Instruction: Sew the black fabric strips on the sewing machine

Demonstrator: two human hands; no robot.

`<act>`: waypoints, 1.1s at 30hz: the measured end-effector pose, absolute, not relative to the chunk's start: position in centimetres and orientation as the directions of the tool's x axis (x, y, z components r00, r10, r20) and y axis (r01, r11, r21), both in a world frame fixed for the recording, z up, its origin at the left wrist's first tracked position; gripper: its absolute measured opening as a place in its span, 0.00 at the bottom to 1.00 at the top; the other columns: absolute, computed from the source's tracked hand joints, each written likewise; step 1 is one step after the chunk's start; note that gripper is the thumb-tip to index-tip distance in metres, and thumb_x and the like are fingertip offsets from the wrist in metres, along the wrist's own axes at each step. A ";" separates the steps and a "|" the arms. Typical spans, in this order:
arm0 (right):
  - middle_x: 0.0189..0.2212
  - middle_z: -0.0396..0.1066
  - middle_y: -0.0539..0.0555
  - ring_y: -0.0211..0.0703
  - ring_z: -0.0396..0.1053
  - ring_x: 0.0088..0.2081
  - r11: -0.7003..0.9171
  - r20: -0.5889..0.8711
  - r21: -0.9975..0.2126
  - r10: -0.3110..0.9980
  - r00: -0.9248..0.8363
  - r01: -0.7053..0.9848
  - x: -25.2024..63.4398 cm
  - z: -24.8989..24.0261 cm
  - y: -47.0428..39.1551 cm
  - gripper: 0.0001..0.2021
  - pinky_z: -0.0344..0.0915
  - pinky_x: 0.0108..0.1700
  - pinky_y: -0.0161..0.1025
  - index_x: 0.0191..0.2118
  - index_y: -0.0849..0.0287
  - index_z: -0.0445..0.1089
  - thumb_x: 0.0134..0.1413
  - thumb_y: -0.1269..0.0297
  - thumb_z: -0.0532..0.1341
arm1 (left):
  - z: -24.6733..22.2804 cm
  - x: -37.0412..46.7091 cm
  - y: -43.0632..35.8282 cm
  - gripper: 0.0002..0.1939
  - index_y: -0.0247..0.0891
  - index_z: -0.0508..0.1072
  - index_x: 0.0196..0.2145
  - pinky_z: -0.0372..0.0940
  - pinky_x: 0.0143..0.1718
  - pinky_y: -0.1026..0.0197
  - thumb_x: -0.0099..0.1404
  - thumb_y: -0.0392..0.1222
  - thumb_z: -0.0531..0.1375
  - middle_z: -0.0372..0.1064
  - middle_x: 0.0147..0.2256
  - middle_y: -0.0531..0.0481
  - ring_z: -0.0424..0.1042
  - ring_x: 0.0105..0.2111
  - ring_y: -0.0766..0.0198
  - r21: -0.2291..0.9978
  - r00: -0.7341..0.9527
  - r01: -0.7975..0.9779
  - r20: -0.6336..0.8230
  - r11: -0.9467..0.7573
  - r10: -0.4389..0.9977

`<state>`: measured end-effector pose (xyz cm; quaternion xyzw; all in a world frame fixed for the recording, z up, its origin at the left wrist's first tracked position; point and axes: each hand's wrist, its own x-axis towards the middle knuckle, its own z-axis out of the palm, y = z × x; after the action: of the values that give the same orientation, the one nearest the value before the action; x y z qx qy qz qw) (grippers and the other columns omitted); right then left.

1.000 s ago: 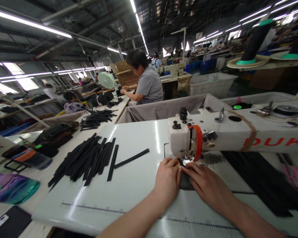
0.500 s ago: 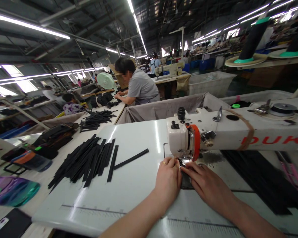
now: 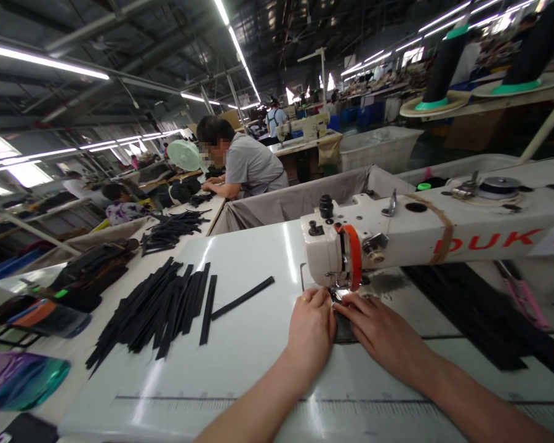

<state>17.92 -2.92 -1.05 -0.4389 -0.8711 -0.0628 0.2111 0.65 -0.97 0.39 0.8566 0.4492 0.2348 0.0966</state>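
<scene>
Left hand [image 3: 311, 323] and right hand [image 3: 382, 326] both at the needle end of the white sewing machine [image 3: 415, 224], fingertips almost meeting just below the orange guard [image 3: 354, 257]. Fingers narrow, bunched over a small dark piece [image 3: 336, 297] by the presser foot; piece mostly covered, can't tell if either hand pinches it or only presses it down. Forearms come in from the table's near edge, crossing the printed ruler [image 3: 240, 403] that runs along that edge.

Pile of black strips [image 3: 141, 311] on the table [image 3: 258, 351], toward its left edge, strips overlapping at slants. Just right of the pile, one upright strip [image 3: 207, 309]; a slanted strip [image 3: 243, 298] has its lower end close beside it. Longer black bands [image 3: 471, 320] under the machine arm, toward the table's right side; pink-handled scissors [image 3: 529, 301] near them.

Beyond the left edge, on the adjoining table [image 3: 90, 329]: purple-and-teal bottle [image 3: 25, 378]. Past the far edge, a co-worker in a grey shirt [image 3: 256, 163] leans over dark pieces, green fan [image 3: 183, 156] near.
</scene>
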 end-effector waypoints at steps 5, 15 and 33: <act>0.46 0.72 0.60 0.51 0.71 0.43 0.613 0.445 -0.082 0.728 -0.522 0.785 17.9 -1.1 -2.9 0.19 0.73 0.44 0.47 0.51 0.63 0.71 0.54 0.79 0.56 | 0.3 0.7 -0.7 0.09 0.34 0.73 0.38 0.68 0.48 0.48 0.67 0.31 0.53 0.72 0.43 0.44 0.66 0.45 0.52 0.373 0.490 0.717 0.334 -0.590 0.806; 0.45 0.72 0.60 0.51 0.70 0.44 0.617 0.465 -0.105 0.724 -0.510 0.780 17.9 -1.2 -2.9 0.19 0.72 0.45 0.49 0.50 0.62 0.71 0.55 0.79 0.54 | 0.8 0.9 -0.4 0.10 0.35 0.73 0.34 0.68 0.47 0.48 0.68 0.31 0.52 0.73 0.39 0.43 0.67 0.42 0.53 0.341 0.511 0.720 0.331 -0.605 0.794; 0.47 0.73 0.58 0.50 0.72 0.45 0.685 0.570 -0.070 0.624 -0.535 0.725 19.3 -2.7 -2.3 0.18 0.72 0.43 0.46 0.52 0.56 0.70 0.60 0.73 0.51 | 0.1 -18.6 -1.2 0.22 0.42 0.62 0.61 0.36 0.63 0.27 0.72 0.35 0.46 0.61 0.61 0.43 0.56 0.64 0.50 -0.005 0.074 0.997 0.205 -0.075 0.976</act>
<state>19.26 -2.35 -2.73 -0.3868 -0.8716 -0.0878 0.2881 -18.55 -1.18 0.08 0.7293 0.6764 0.0738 -0.0720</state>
